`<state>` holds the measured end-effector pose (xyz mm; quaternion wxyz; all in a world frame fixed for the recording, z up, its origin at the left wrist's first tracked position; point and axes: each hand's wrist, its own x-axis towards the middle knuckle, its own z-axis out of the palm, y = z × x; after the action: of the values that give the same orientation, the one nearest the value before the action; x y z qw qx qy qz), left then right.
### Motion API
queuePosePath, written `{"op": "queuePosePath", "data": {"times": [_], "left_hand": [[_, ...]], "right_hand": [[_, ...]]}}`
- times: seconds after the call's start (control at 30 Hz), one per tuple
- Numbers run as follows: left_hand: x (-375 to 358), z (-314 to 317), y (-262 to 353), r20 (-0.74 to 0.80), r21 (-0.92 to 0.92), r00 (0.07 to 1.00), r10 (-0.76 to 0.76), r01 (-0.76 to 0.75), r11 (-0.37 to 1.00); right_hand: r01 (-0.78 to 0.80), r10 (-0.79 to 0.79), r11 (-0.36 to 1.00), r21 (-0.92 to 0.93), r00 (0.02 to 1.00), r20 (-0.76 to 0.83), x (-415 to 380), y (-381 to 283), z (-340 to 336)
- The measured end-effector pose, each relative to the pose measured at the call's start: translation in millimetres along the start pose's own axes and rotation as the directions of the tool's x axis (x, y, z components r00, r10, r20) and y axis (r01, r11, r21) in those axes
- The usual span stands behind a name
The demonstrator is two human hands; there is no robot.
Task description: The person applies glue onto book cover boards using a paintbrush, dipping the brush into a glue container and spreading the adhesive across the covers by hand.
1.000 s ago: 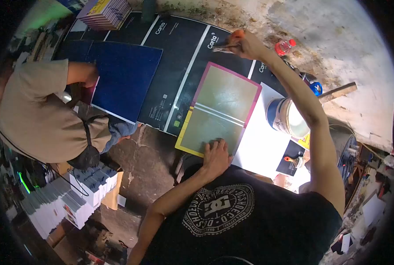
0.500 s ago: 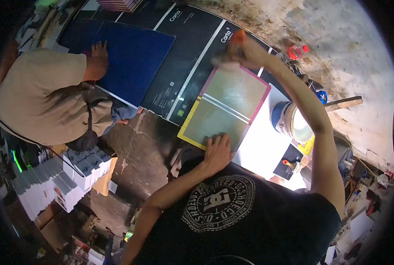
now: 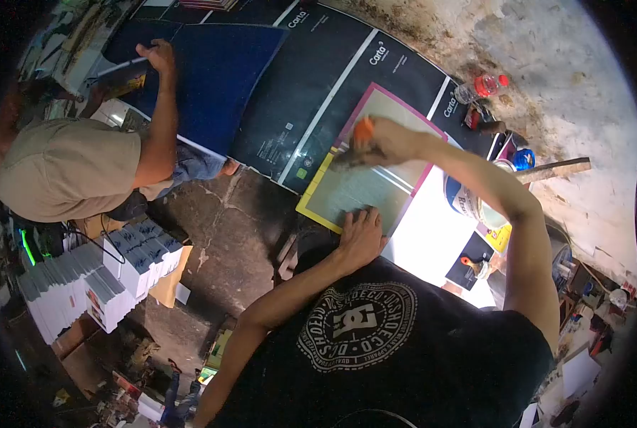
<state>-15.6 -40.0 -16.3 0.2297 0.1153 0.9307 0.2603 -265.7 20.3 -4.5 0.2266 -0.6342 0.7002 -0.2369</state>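
Note:
A greenish board point(image 3: 375, 182) with pink and yellow edges and two white stripes lies on the floor in front of me. My left hand point(image 3: 362, 235) presses flat on its near edge, fingers spread. My right hand point(image 3: 382, 141) is closed on a brush with an orange handle point(image 3: 362, 135), its bristles on the left half of the board. A white sheet point(image 3: 432, 239) lies to the right of the board, and a white glue bucket point(image 3: 468, 200) stands beyond it.
Another person in a beige shirt point(image 3: 68, 167) crouches at the left with a hand on a dark blue sheet point(image 3: 218, 78). Black printed sheets point(image 3: 318, 93) cover the floor. White stacks point(image 3: 83, 285) sit lower left. A red-capped bottle point(image 3: 484, 87) and a wooden stick point(image 3: 554, 170) lie right.
My right hand has drawn the brush from the board's far edge toward its middle. The other person's arm has stretched farther across the blue sheet. My left hand has stayed put.

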Motion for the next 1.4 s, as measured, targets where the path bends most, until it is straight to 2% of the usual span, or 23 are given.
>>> {"op": "queuePosePath", "data": {"times": [0.03, 0.1, 0.17, 0.23, 0.33, 0.37, 0.4, 0.47, 0.5, 0.53, 0.6, 0.7, 0.73, 0.83, 0.93, 0.97, 1.03, 1.13, 1.23, 1.33, 1.4], "left_hand": [[0.3, -4.2, -0.7, 0.038, -0.005, 0.999, -0.008, 0.009, 1.0], [0.8, 1.9, -3.1, -0.006, -0.008, 1.0, 0.003, -0.004, 1.0], [1.2, 6.8, -4.2, -0.033, -0.008, 0.999, 0.01, -0.01, 1.0], [-0.9, 9.9, -3.8, -0.044, -0.016, 0.999, 0.007, -0.008, 1.0], [0.5, 11.8, -3.6, -0.048, -0.056, 0.999, -0.011, 0.009, 0.998], [0.9, 11.9, -3.8, -0.049, -0.06, 0.999, -0.007, 0.004, 0.998], [1.1, 11.7, -4.5, -0.052, -0.064, 0.999, -0.006, 0.003, 0.998], [3.1, 13.2, -6.3, -0.069, -0.056, 0.998, -0.002, -0.002, 0.998], [2.7, 15.7, -7.6, -0.079, -0.041, 0.997, 0.006, -0.009, 0.999], [2.2, 16.6, -8.4, -0.088, -0.023, 0.996, 0.017, -0.019, 1.0], [4.1, 14.6, -9.5, -0.086, -0.046, 0.996, 0.01, -0.014, 0.999], [-0.9, 7.7, -7.1, -0.077, -0.045, 0.997, 0.013, -0.017, 0.999], [-0.4, 4.8, -5.9, -0.084, -0.042, 0.996, 0.013, -0.016, 0.999], [2.3, 3.2, -6.1, -0.054, -0.038, 0.998, 0.015, -0.017, 0.999], [1.8, -1.1, -5.5, -0.016, -0.066, 1.0, 0.021, -0.022, 0.998], [3.8, 0.9, -6.6, -0.039, -0.034, 0.999, 0.022, -0.023, 0.999], [3.0, 10.7, -7.0, -0.069, 0.027, 0.997, 0.024, -0.022, 0.999], [2.7, 5.1, -5.0, -0.033, -0.004, 0.999, 0.015, -0.015, 1.0], [4.4, 5.2, -3.7, -0.026, 0.003, 0.999, 0.022, -0.022, 1.0], [5.4, 2.4, -0.7, 0.013, 0.042, 1.0, 0.003, -0.004, 0.999], [5.0, 0.1, -6.0, -0.025, 0.016, 0.998, 0.05, -0.049, 0.999]], "right_hand": [[0.046, -0.049, 0.998, -0.042, 0.997, -0.053, -2.7, -0.1, 10.6], [-0.183, 0.171, 0.975, -0.124, 0.98, -0.106, 1.2, 43.5, -4.2], [-0.297, 0.251, 0.938, -0.177, 0.937, -0.241, 7.1, 71.6, -22.5], [-0.305, 0.193, 0.928, -0.213, 0.884, -0.425, 7.8, 67.8, -47.6], [-0.261, 0.247, 0.965, -0.024, 0.937, -0.248, -12.3, 19.1, -46.8], [-0.127, 0.142, 0.989, 0.076, 0.959, -0.246, -21.7, 21.8, -25.5], [-0.147, 0.139, 0.987, -0.065, 0.985, -0.106, -29.5, 15.4, -18.0], [-0.213, 0.208, 0.973, -0.095, 0.976, -0.059, -37.9, 18.0, -25.3], [-0.385, 0.377, 0.919, -0.084, 0.921, -0.098, -51.2, 73.9, -18.6], [-0.419, 0.42, 0.906, 0.067, 0.863, -0.282, -58.5, 94.1, -29.1], [-0.604, 0.495, 0.77, -0.206, 0.769, -0.405, -65.4, 123.1, -63.2], [-0.506, 0.431, 0.863, -0.01, 0.746, -0.507, -66.7, 85.3, -89.5], [-0.323, 0.314, 0.945, 0.056, 0.843, -0.437, -69.9, 72.4, -88.6], [-0.251, 0.263, 0.954, 0.166, 0.963, -0.054, -77.2, 46.7, -48.2], [-0.558, 0.562, 0.825, 0.093, 0.826, -0.029, -84.4, 96.9, -55.6], [-0.399, 0.349, 0.913, -0.089, 0.874, -0.34, -84.0, 116.9, -61.1], [-0.448, 0.347, 0.865, -0.227, 0.86, -0.375, -68.3, 105.8, -91.4], [-0.156, 0.178, 0.984, 0.087, 0.895, -0.41, -34.1, 74.3, -86.0], [-0.33, 0.278, 0.883, -0.332, 0.94, -0.195, -5.2, 84.0, -69.3], [-0.59, 0.466, 0.737, -0.33, 0.797, -0.384, 13.6, 96.9, -92.3], [-0.622, 0.416, 0.76, -0.188, 0.688, -0.594, 0.5, 92.1, -94.3]]}}
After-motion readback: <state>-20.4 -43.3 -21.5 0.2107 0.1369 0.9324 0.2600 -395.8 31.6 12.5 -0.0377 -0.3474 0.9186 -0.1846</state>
